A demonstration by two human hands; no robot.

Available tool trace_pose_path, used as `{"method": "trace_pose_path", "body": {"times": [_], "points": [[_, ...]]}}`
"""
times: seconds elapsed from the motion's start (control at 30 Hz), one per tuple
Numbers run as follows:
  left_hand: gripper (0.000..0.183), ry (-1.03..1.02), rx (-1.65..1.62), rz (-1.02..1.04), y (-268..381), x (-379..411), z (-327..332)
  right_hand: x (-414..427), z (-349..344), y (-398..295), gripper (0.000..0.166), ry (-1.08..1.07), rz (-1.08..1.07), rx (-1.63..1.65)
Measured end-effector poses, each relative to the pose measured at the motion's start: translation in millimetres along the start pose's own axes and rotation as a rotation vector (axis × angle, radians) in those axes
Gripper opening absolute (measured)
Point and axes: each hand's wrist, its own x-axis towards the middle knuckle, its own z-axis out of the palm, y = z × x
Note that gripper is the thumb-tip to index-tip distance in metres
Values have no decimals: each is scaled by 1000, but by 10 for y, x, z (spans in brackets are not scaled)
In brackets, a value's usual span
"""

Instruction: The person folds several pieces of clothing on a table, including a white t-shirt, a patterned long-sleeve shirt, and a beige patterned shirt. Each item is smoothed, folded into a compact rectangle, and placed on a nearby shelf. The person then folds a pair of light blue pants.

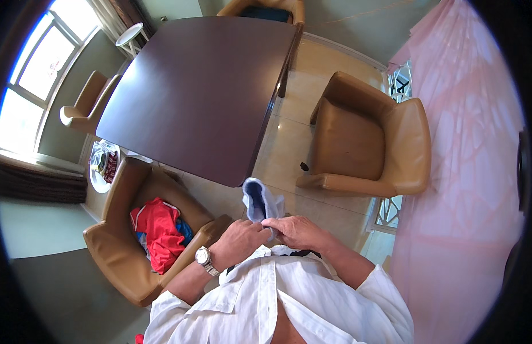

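Observation:
Both hands meet in front of my waist on a pale grey-white cloth garment (272,204) with a dark blue inside. Its upper end gapes in a loop near the table's corner; which part of the garment this is I cannot tell. My left hand (247,235), with a metal-band watch (203,256) on the wrist, grips the lower edge of the cloth. Against it, my right hand (294,230) pinches the same edge between thumb and fingers. The rest of the garment is hidden behind the hands and my white shirt (266,301).
A dark wooden table (197,94) stands ahead. To the left, a tan armchair (115,253) holds red clothing (160,234) over blue cloth. Another tan armchair (352,137) is at right, beside a pink curtain (455,180). A white round stand (98,182) bears folded items.

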Motion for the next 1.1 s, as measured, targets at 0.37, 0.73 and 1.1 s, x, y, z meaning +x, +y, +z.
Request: {"method": "trace_pose_path", "body": {"times": [0.37,0.73,1.1], "points": [[26,-118,-294,-229,-520,-599,129,246,89,147,17,270,188,-131],[18,337,-220,-143,-863,-446,-412,417,-364,57,15,379,218,-422],[11,311,-4,-8,-442,-278,-726,585,-325,-630,29,179,-209,-98]]}}
